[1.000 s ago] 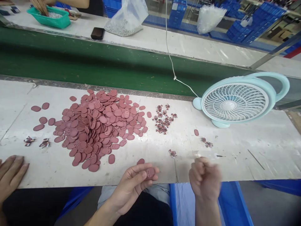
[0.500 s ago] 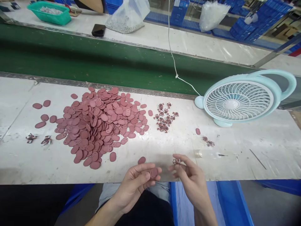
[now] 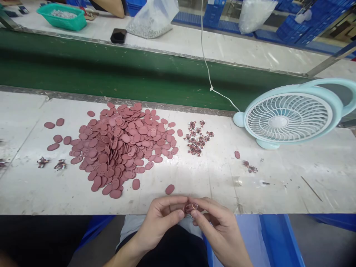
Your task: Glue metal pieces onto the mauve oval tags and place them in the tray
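Observation:
My left hand (image 3: pixel 157 222) and my right hand (image 3: pixel 219 227) meet at the front edge of the table, fingertips almost touching. The left pinches a dark-red oval disc with small holes, now largely covered by the fingers. Between the right thumb and fingers is a small brown-and-white figure piece (image 3: pixel 193 206), brought up against the disc. Whether the two are joined, I cannot tell. A single oval disc (image 3: pixel 170 189) lies just beyond my left hand. Farther off are the large heap of oval discs (image 3: pixel 125 142) and a small cluster of figure pieces (image 3: pixel 196 141).
A light-blue fan (image 3: pixel 287 116) stands at the right, its white cord (image 3: pixel 207 70) running up. A clear bottle with a dark needle tip (image 3: pixel 251 182) and a thin rod (image 3: pixel 311 188) lie nearer. On the back shelf are a green basket (image 3: pixel 62 23) and a plastic bag (image 3: pixel 151 26).
My right hand has moved left with the figure piece and met my left hand, which still holds the disc. The view has shifted slightly.

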`<action>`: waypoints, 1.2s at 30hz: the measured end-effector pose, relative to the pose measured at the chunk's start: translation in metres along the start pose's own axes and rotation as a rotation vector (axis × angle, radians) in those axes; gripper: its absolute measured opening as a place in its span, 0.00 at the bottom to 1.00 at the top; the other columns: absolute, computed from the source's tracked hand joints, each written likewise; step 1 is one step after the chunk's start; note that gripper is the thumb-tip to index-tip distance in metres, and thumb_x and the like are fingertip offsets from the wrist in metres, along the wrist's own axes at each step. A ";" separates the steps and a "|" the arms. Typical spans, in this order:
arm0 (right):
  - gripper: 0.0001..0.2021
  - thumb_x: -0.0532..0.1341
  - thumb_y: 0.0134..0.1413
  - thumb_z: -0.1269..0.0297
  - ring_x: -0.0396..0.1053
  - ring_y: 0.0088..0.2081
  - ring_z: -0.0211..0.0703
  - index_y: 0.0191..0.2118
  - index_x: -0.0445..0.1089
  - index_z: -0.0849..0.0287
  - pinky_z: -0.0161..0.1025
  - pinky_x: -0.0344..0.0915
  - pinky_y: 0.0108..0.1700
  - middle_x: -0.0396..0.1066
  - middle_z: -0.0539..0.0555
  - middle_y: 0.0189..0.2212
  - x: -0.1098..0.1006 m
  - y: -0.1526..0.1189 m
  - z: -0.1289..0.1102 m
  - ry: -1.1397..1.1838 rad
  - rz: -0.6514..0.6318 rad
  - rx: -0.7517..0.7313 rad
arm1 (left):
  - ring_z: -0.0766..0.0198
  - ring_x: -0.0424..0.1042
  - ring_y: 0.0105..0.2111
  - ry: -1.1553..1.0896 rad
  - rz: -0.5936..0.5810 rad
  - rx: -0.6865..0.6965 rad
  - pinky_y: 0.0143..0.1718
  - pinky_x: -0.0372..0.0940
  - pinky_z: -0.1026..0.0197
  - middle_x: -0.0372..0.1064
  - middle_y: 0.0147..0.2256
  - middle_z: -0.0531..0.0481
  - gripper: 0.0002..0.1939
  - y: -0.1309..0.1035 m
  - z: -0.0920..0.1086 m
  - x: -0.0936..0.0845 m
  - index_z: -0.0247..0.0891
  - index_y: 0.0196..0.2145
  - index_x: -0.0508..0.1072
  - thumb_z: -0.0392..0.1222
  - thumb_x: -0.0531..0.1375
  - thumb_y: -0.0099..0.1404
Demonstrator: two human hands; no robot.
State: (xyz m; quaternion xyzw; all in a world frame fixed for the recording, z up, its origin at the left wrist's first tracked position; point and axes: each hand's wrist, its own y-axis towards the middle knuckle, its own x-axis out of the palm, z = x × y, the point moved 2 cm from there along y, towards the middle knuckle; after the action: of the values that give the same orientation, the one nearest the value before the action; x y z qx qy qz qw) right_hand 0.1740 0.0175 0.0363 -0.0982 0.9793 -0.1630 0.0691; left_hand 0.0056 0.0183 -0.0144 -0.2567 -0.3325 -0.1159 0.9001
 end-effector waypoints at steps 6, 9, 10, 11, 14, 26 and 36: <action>0.13 0.64 0.62 0.62 0.75 0.37 0.43 0.51 0.77 0.49 0.39 0.75 0.37 0.77 0.53 0.40 0.000 0.001 -0.001 -0.041 0.027 0.002 | 0.55 0.79 0.46 0.011 0.015 -0.013 0.50 0.70 0.55 0.82 0.45 0.44 0.13 0.001 0.001 0.003 0.40 0.44 0.81 0.34 0.68 0.61; 0.12 0.63 0.62 0.62 0.75 0.38 0.44 0.50 0.77 0.49 0.39 0.75 0.37 0.77 0.53 0.40 -0.001 0.000 -0.003 -0.116 0.034 -0.034 | 0.62 0.79 0.38 -0.003 0.051 -0.039 0.43 0.69 0.61 0.82 0.37 0.49 0.08 0.001 0.000 0.004 0.40 0.38 0.80 0.34 0.70 0.59; 0.11 0.63 0.62 0.62 0.75 0.38 0.44 0.49 0.77 0.49 0.38 0.74 0.37 0.77 0.53 0.39 -0.002 0.000 -0.004 -0.129 0.030 -0.034 | 0.64 0.78 0.34 -0.002 0.069 -0.045 0.39 0.68 0.64 0.81 0.33 0.51 0.06 0.001 -0.001 0.004 0.39 0.35 0.80 0.34 0.70 0.58; 0.11 0.63 0.62 0.62 0.75 0.37 0.43 0.48 0.78 0.50 0.38 0.74 0.36 0.77 0.53 0.38 -0.002 0.001 -0.005 -0.129 0.025 -0.023 | 0.66 0.76 0.31 0.006 0.086 -0.049 0.37 0.67 0.65 0.80 0.30 0.52 0.04 0.001 -0.002 0.004 0.38 0.31 0.79 0.35 0.70 0.58; 0.10 0.64 0.62 0.61 0.75 0.36 0.42 0.47 0.78 0.51 0.36 0.73 0.35 0.77 0.53 0.37 -0.002 0.004 -0.005 -0.056 0.023 0.040 | 0.67 0.73 0.28 0.043 0.121 -0.036 0.34 0.66 0.65 0.78 0.26 0.51 0.06 0.000 -0.006 0.006 0.36 0.26 0.79 0.37 0.69 0.59; 0.07 0.65 0.61 0.62 0.76 0.37 0.42 0.44 0.78 0.52 0.37 0.74 0.39 0.77 0.52 0.37 0.004 0.007 0.010 0.202 0.063 0.057 | 0.64 0.73 0.30 0.092 0.170 0.021 0.36 0.68 0.62 0.79 0.29 0.49 0.07 0.003 -0.006 0.008 0.37 0.25 0.80 0.38 0.68 0.60; 0.08 0.68 0.57 0.63 0.75 0.28 0.39 0.44 0.79 0.52 0.38 0.76 0.34 0.80 0.52 0.34 -0.037 -0.016 0.054 0.366 0.359 0.032 | 0.51 0.76 0.48 0.577 0.099 0.179 0.43 0.73 0.54 0.77 0.51 0.42 0.09 0.004 -0.001 -0.006 0.42 0.41 0.80 0.41 0.66 0.62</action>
State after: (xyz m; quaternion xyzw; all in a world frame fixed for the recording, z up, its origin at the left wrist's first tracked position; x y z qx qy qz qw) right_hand 0.2214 -0.0057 -0.0050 0.1095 0.9746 -0.1785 -0.0798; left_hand 0.0030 0.0210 -0.0206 -0.1487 -0.0593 -0.1100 0.9810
